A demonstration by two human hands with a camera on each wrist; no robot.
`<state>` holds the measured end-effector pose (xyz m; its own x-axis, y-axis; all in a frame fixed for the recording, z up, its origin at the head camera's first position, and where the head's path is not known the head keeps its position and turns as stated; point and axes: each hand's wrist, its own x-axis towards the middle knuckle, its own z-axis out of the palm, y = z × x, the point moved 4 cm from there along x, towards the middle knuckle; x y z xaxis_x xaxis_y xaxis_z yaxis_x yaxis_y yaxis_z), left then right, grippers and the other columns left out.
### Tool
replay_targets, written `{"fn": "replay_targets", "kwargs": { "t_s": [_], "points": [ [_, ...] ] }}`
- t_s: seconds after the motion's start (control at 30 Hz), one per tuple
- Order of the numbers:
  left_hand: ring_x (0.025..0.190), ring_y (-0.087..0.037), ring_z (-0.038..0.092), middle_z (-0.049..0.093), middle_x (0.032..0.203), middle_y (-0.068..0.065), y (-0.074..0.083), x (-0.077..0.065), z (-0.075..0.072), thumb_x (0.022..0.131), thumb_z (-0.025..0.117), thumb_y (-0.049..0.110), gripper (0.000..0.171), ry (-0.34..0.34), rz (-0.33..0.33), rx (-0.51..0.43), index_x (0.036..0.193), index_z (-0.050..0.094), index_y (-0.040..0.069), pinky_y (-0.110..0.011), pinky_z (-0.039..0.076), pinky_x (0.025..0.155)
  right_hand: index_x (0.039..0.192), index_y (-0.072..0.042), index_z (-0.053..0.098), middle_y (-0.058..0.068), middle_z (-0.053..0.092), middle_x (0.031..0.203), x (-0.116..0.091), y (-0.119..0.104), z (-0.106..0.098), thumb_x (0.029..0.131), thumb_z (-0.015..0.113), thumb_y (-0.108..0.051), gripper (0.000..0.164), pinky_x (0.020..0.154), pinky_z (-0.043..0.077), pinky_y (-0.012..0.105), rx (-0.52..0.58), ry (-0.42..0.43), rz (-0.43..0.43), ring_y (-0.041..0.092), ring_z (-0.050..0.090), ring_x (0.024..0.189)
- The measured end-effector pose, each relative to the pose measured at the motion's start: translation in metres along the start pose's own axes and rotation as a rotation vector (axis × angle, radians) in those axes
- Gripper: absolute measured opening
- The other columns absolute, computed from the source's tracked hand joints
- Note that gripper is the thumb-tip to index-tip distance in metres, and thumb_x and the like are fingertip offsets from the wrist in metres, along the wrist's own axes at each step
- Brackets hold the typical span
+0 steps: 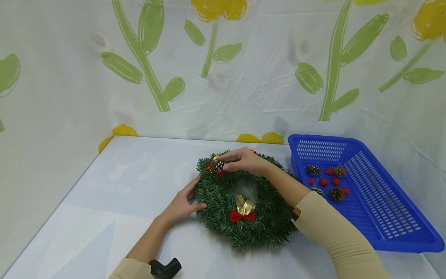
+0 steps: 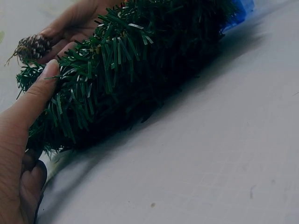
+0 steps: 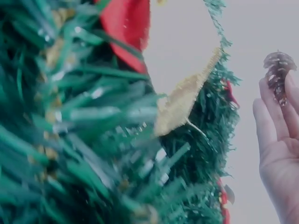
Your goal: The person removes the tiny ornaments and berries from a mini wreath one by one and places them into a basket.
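Observation:
A green artificial wreath (image 1: 217, 205) lies on the white table, decorated with red bows and gold leaves. My left hand (image 1: 182, 201) grips its left edge; in the left wrist view the thumb (image 2: 44, 79) lies over the green needles and the fingers go below. Above the wreath's upper left part, my right hand (image 1: 249, 162) pinches a brown pine cone (image 1: 218, 166) between thumb and fingertips. The right wrist view shows this pine cone (image 3: 279, 77) upright at the fingertips. A red bow (image 1: 242, 216) with gold leaves (image 1: 245, 205) sits on the wreath's near side.
Right of the wreath stands a blue plastic basket (image 1: 407, 246), its left side close to the right forearm. Inside are several pine cones (image 1: 337, 193) and small red balls (image 1: 323, 182). A white sheet with a flower print (image 1: 258, 97) hangs behind the table.

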<state>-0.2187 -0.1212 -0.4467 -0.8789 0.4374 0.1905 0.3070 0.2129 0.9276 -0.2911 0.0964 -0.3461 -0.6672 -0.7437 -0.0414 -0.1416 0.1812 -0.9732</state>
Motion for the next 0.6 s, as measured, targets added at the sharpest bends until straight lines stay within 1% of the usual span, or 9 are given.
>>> {"fn": "replay_targets", "kwargs": {
  "t_s": [0.03,0.1,0.23,0.33,0.5,0.53,0.6],
  "points": [
    [0.141,-0.04,0.018,0.016,0.156,-0.018,0.0,0.0,0.0,0.082,0.075,0.032,0.093,0.0,0.001,0.002,0.151,0.019,0.006,-0.053,0.025,0.112,0.132,0.007,0.05,0.023,0.045,0.14,-0.002,-0.001,-0.002,0.09,0.063,-0.01,0.047,0.104,0.045,0.039,0.004,0.0,0.008,0.031,0.049,0.126],
    [0.141,-0.04,0.018,0.016,0.156,-0.018,-0.001,0.001,0.0,0.082,0.075,0.032,0.093,0.0,-0.003,0.005,0.152,0.019,0.007,-0.053,0.025,0.112,0.131,0.008,0.051,0.024,0.047,0.139,-0.004,-0.004,-0.005,0.09,0.064,-0.007,0.046,0.1,0.049,0.041,0.011,0.014,0.023,0.031,0.054,0.121],
    [0.141,-0.04,0.018,0.015,0.156,-0.018,-0.001,0.0,0.0,0.082,0.075,0.032,0.093,0.003,-0.01,0.007,0.152,0.019,0.008,-0.053,0.026,0.112,0.129,0.009,0.053,0.023,0.049,0.137,-0.008,-0.008,-0.013,0.089,0.062,-0.001,0.043,0.096,0.051,0.044,0.039,0.044,0.065,0.028,0.061,0.111],
    [0.141,-0.041,0.018,0.015,0.156,-0.018,-0.001,0.001,0.0,0.081,0.075,0.033,0.093,0.004,-0.015,0.006,0.152,0.019,0.008,-0.053,0.026,0.112,0.129,0.009,0.053,0.023,0.049,0.137,-0.015,-0.012,-0.019,0.089,0.063,-0.001,0.043,0.094,0.052,0.044,0.041,0.049,0.09,0.025,0.064,0.107],
    [0.14,-0.041,0.018,0.015,0.156,-0.018,-0.001,0.001,0.001,0.081,0.075,0.032,0.093,0.002,-0.016,0.007,0.152,0.019,0.008,-0.053,0.026,0.112,0.129,0.009,0.053,0.022,0.05,0.136,-0.032,-0.026,-0.029,0.088,0.063,-0.002,0.043,0.093,0.051,0.046,0.008,0.036,0.095,0.02,0.066,0.104],
    [0.141,-0.041,0.018,0.015,0.157,-0.018,-0.001,0.001,0.001,0.081,0.075,0.032,0.093,0.003,-0.015,0.007,0.152,0.019,0.008,-0.053,0.026,0.112,0.128,0.009,0.053,0.022,0.05,0.136,-0.035,-0.028,-0.031,0.088,0.063,-0.002,0.043,0.094,0.05,0.048,0.006,0.033,0.093,0.019,0.066,0.104],
    [0.14,-0.041,0.018,0.015,0.157,-0.017,0.0,0.001,0.001,0.081,0.075,0.031,0.093,0.005,-0.012,0.009,0.152,0.019,0.008,-0.053,0.026,0.111,0.128,0.008,0.054,0.021,0.05,0.137,-0.042,-0.03,-0.035,0.088,0.064,-0.004,0.043,0.094,0.05,0.048,-0.006,0.04,0.099,0.019,0.066,0.103]
  ]
}}
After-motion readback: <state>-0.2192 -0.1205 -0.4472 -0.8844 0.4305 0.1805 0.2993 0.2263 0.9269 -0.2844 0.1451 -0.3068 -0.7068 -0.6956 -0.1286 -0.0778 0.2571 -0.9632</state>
